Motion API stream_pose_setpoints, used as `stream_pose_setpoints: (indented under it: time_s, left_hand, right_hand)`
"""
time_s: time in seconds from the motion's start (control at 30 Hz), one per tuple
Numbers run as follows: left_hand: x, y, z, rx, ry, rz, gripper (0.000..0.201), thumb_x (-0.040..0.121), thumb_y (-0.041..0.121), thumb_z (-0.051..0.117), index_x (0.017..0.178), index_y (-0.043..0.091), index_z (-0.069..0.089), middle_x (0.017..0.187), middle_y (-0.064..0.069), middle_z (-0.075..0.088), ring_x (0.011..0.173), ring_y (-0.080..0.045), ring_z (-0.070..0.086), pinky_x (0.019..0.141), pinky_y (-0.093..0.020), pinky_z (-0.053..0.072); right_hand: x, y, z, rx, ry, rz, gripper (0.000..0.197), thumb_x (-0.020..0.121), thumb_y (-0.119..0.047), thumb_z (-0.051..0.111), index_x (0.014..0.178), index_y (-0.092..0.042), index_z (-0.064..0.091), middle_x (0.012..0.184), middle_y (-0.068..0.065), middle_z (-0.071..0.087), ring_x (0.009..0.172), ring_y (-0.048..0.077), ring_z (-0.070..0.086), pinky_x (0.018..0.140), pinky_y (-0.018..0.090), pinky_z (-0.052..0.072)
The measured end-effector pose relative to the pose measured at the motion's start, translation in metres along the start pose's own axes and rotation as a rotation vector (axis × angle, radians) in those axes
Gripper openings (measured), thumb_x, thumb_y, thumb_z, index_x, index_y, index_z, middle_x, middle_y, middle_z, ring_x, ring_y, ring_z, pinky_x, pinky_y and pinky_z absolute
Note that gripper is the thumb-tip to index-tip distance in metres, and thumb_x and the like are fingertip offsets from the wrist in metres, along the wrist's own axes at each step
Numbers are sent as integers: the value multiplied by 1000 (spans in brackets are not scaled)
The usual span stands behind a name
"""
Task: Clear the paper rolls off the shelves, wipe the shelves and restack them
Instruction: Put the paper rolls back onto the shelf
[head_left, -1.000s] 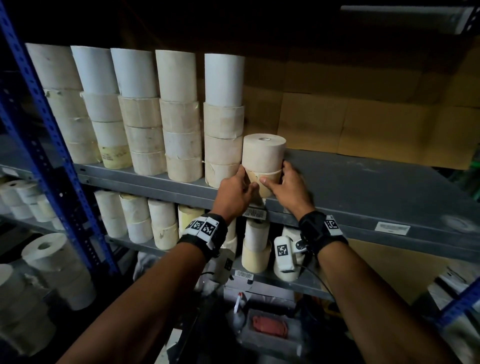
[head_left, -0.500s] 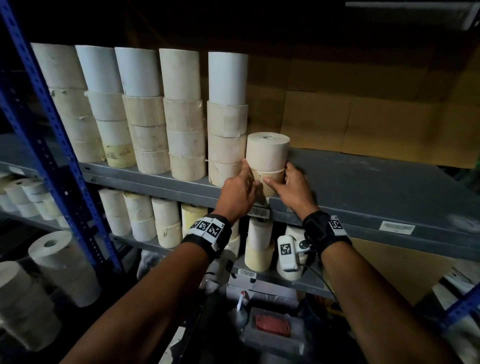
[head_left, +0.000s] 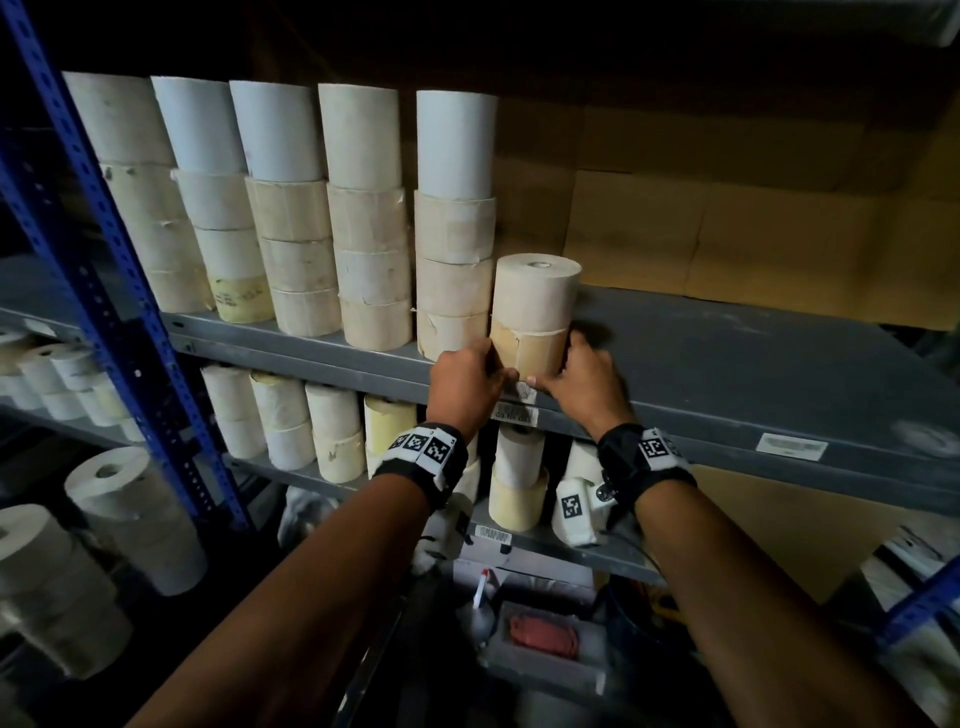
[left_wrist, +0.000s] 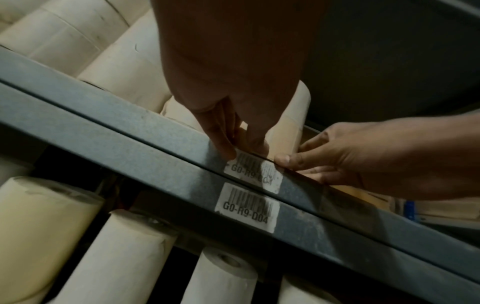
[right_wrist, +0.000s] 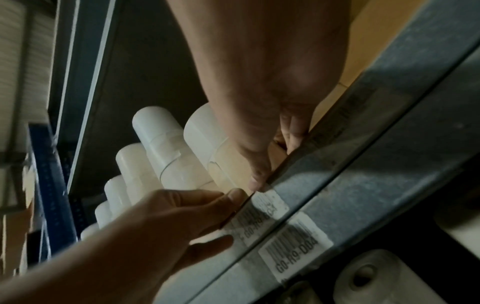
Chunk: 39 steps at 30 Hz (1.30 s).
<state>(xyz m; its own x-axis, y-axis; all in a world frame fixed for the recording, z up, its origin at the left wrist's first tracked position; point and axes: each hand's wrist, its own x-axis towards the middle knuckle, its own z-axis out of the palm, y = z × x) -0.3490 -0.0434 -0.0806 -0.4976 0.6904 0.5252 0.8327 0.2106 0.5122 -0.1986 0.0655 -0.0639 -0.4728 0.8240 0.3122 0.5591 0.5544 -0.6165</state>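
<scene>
Restacking is judged underway: the two-roll stack (head_left: 532, 317) is gripped at its base by left hand (head_left: 467, 382) and right hand (head_left: 584, 382), to be seated at 3 o'clock of the neighbouring column (head_left: 454, 228)

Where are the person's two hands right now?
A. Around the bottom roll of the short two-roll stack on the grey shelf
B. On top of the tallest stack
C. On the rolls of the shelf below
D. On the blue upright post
A: the left hand and the right hand flank the brownish bottom roll at the front edge of the grey shelf.
</scene>
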Motion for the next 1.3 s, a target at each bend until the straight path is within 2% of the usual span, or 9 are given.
stream_pose_setpoints:
  time_s: [0.23, 0.33, 0.43, 0.5, 0.6, 0.8, 0.9, 1.03, 1.3]
  left_hand:
    - [-12, 7, -13, -14, -72, 3, 22, 88, 35, 80, 97, 22, 66, 92, -5, 76, 90, -31, 69, 70, -32, 46]
    - [-44, -5, -24, -32, -46, 72, 33, 90, 29, 77, 120, 22, 68, 110, -3, 78, 100, -28, 72, 84, -35, 56]
    - [-107, -36, -27, 33, -86, 41, 50, 91, 37, 74, 138, 23, 62, 123, -1, 74, 107, -25, 71, 88, -41, 58]
    - [-167, -62, -30, 57, -187, -66, 50, 90, 43, 71, 137, 29, 62, 125, 2, 73, 110, -25, 70, 87, -43, 59]
    - [-272, -101, -38, 131, -386, -324, 46, 88, 54, 64, 132, 40, 61, 124, 8, 70, 111, -22, 68, 85, -40, 58]
    - [-468, -156, -84, 186, -691, -851, 49, 90, 62, 50, 130, 37, 62, 131, -1, 68, 119, -29, 66, 95, -42, 55]
    - [-515, -173, -124, 172, -630, -963, 68, 79, 76, 38, 126, 35, 65, 127, -3, 71, 116, -32, 67, 93, -43, 56]
    - [-545, -209, -175, 238, -492, -1034, 45, 93, 45, 64, 134, 27, 61, 131, -7, 67, 119, -34, 64, 91, -43, 55]
    - [-617, -295, -270, 228, -365, -1145, 44, 91, 43, 61, 132, 28, 58, 129, -2, 64, 116, -33, 64, 90, -49, 56]
  right_hand:
    - [-21, -11, -9, 13, 10, 2, 67, 81, -36, 88, 133, -18, 49, 125, 12, 70, 112, 33, 69, 90, 45, 59]
    - [-55, -1, -5, 56, 91, -62, 65, 88, -22, 83, 143, -20, 48, 136, 8, 65, 125, 29, 60, 103, 39, 50]
    - [-113, 21, 23, 30, 212, -249, 44, 86, -19, 80, 126, -18, 62, 124, 5, 68, 116, 28, 62, 97, 39, 49]
    - [-156, 38, 60, 54, 66, -243, 39, 82, -18, 82, 116, -21, 64, 116, 0, 67, 109, 26, 63, 90, 41, 54]
    - [-222, 59, 128, 86, -350, -163, 40, 76, -17, 86, 110, -23, 66, 108, -2, 68, 105, 26, 65, 90, 43, 54]
    - [-346, 45, 215, -7, -901, -170, 36, 83, -24, 84, 115, -23, 67, 114, -6, 67, 112, 17, 61, 92, 31, 49]
    - [-379, 18, 246, -38, -1018, -224, 36, 84, -28, 84, 114, -28, 65, 111, -11, 64, 112, 14, 62, 93, 34, 52]
    - [-403, -37, 287, -94, -1071, -342, 35, 84, -34, 82, 113, -32, 62, 114, -15, 62, 111, 12, 61, 90, 40, 55]
    - [-477, -161, 381, -208, -1222, -527, 42, 88, -37, 77, 125, -30, 57, 126, -7, 59, 121, 17, 57, 100, 40, 51]
